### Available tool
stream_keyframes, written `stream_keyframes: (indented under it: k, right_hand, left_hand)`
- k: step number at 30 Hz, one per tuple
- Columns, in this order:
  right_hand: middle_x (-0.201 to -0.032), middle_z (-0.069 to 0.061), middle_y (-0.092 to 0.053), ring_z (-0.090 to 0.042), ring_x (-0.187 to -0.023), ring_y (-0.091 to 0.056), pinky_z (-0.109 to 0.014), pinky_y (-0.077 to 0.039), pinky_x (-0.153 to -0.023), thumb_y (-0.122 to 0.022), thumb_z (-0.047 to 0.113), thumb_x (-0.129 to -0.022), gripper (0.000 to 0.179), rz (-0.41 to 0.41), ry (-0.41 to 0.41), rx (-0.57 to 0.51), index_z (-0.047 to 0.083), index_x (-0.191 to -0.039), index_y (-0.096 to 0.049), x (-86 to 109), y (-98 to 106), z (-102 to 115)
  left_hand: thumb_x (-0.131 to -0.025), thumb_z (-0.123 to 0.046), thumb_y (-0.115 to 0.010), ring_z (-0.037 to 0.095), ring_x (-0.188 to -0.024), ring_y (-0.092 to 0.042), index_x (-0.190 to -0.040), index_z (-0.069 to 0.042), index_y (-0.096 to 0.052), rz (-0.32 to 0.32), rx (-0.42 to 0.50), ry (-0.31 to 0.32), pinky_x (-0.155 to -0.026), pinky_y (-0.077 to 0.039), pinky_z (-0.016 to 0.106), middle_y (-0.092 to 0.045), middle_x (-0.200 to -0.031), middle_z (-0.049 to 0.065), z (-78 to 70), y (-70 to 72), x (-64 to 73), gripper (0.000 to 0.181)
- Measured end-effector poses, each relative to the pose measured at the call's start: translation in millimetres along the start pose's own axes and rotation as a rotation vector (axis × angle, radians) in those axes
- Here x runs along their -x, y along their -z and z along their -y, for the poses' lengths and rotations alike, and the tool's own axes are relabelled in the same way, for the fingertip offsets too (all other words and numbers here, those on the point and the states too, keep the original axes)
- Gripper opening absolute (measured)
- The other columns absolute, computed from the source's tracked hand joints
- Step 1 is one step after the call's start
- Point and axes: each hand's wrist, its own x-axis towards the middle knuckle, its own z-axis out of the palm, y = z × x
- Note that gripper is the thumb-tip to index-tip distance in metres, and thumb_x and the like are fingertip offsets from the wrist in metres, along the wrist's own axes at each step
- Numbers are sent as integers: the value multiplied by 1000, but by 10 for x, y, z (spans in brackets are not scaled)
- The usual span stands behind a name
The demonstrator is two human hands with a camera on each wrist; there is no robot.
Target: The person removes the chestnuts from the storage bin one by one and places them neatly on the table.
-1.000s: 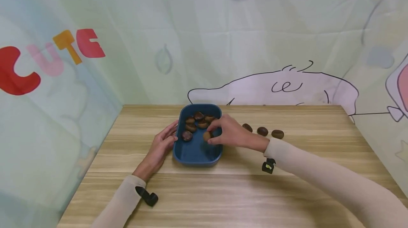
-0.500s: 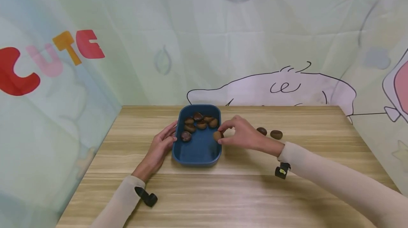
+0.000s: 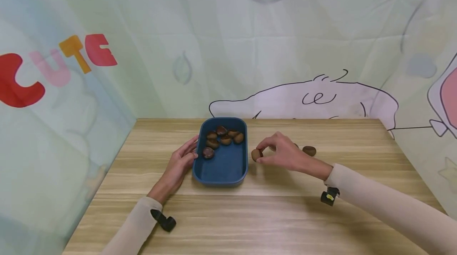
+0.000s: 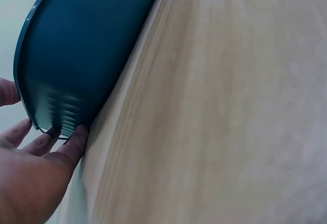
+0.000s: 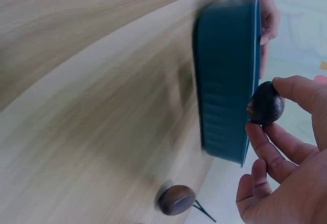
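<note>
A dark blue rectangular box [image 3: 220, 177] stands on the table, with several brown chestnuts [image 3: 225, 140] grouped toward its far and left sides. My left hand [image 3: 180, 163] touches the box's left wall from outside; in the left wrist view its fingertips [image 4: 76, 138] lie against that wall. Just beyond the right wall, my right hand [image 3: 283, 154] pinches a chestnut [image 3: 256, 154] between thumb and fingers. The right wrist view shows this dark, glossy chestnut [image 5: 266, 104] held near the rim.
Behind my right hand, one loose chestnut [image 3: 309, 151] lies on the wooden table [image 3: 250, 223], and others are partly hidden by the hand. A printed cloth [image 3: 160, 48] hangs along the table's back and sides. Both sleeves carry small black wrist devices [image 3: 330, 196].
My right hand has moved right, carrying the pinched chestnut from inside the box across its right rim to the outside. My left hand and the box have stayed in place.
</note>
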Motion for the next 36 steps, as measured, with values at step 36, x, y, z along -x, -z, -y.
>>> stream_keyframes:
  k: [36]
  right_hand:
    - [-109, -2, -81, -28, -108, -56, -38, -47, -85, -96, 19, -84, 36, -124, -51, 216, 5, -115, -84, 429, -25, -466]
  left_hand:
    - [-105, 3, -52, 30, -159, -40, -172, -8, -38, 1, 4, 2, -106, -53, 23, -41, -173, 17, 3, 0, 3, 69]
